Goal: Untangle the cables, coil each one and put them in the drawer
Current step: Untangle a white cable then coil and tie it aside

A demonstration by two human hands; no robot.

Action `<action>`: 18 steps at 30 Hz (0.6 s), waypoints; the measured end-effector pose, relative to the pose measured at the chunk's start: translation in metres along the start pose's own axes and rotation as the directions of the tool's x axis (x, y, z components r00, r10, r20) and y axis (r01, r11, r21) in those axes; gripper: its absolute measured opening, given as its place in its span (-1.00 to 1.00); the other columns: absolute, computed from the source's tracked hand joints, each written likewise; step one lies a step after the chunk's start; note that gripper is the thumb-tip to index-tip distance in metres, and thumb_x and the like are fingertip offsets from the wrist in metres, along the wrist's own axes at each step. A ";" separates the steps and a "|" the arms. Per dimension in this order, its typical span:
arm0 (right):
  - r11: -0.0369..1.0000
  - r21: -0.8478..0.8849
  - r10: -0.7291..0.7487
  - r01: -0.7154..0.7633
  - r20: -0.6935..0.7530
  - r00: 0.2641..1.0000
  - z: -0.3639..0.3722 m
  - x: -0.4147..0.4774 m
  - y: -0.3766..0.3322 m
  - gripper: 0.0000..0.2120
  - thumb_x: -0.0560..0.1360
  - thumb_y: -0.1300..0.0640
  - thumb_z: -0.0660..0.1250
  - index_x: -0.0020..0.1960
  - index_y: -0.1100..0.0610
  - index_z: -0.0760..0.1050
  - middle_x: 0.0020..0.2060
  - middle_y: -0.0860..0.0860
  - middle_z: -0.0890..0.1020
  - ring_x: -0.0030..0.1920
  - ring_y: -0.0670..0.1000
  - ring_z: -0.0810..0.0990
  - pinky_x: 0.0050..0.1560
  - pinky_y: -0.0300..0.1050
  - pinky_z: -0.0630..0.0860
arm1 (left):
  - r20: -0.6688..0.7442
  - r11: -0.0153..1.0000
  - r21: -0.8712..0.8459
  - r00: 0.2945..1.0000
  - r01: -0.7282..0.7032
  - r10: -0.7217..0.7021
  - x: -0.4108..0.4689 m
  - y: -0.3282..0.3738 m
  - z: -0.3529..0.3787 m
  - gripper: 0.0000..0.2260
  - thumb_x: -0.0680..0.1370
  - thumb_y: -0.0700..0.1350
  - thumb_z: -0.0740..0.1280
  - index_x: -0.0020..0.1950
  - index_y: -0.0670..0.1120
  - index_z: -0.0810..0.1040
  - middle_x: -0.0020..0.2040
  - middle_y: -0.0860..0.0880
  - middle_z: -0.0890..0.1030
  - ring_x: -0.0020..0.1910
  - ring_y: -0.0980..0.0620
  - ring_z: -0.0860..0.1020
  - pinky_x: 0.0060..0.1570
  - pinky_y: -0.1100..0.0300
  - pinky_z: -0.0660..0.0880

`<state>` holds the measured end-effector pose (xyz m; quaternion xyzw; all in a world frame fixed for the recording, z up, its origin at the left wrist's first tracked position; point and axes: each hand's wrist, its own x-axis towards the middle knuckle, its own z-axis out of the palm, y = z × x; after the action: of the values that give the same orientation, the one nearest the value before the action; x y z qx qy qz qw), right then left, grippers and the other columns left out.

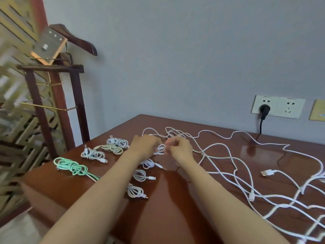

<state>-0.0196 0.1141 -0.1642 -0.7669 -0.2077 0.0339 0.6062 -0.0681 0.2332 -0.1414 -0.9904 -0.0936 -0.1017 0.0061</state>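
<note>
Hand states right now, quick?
left hand: fingers grip the small white coiled cable.
right hand: fingers appear to pinch the same coil.

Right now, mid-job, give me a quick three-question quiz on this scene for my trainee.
1. True or false: the green coil lies on the table, to the left of the left hand.
2. What is in the left socket? A) a black plug B) a white charger C) nothing
3. Fill in: the left hand and the right hand hold a small coil; just nearer the camera, ___ more white coils lie in a row.

Key: 1 true; 2 A; 3 three.
</note>
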 end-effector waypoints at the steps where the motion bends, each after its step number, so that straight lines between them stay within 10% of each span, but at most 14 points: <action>1: 1.000 -0.013 0.001 -0.001 0.004 1.000 -0.001 0.000 0.003 -0.72 0.38 0.45 0.25 -0.30 0.08 0.48 -0.45 -0.07 0.55 -0.52 -0.21 0.52 -0.24 -0.24 0.49 | -0.003 1.000 -0.002 1.000 0.005 -0.005 0.000 0.002 0.002 -0.66 0.52 -0.31 0.15 0.15 0.05 0.49 0.09 0.10 0.60 0.20 0.03 0.47 0.09 0.13 0.24; 8: 0.711 -0.703 0.049 0.019 0.077 0.996 -0.022 -0.004 0.011 -0.52 0.42 0.08 0.34 0.26 0.23 0.31 0.18 0.16 0.36 0.24 0.19 0.38 0.14 -0.07 0.35 | 0.017 0.994 0.108 1.000 -0.006 0.005 0.005 0.011 0.007 -0.67 0.50 -0.36 0.15 0.12 -0.04 0.51 0.11 0.01 0.58 0.18 -0.06 0.47 0.21 0.02 0.21; 18: 0.849 -0.528 -0.070 -0.006 -0.123 0.990 -0.043 0.000 0.009 -0.76 0.51 0.32 0.09 0.12 0.28 0.44 0.07 0.26 0.58 0.11 0.25 0.50 0.00 -0.04 0.39 | 0.064 0.980 0.198 0.998 0.011 -0.024 0.005 0.019 0.000 -0.65 0.51 -0.36 0.19 0.12 0.02 0.55 0.12 0.01 0.59 0.20 -0.05 0.48 0.29 0.00 0.16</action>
<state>-0.0044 0.0732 -0.1615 -0.9006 -0.1796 -0.0874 0.3859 -0.0598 0.2158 -0.1403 -0.9868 -0.1122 -0.0590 0.1003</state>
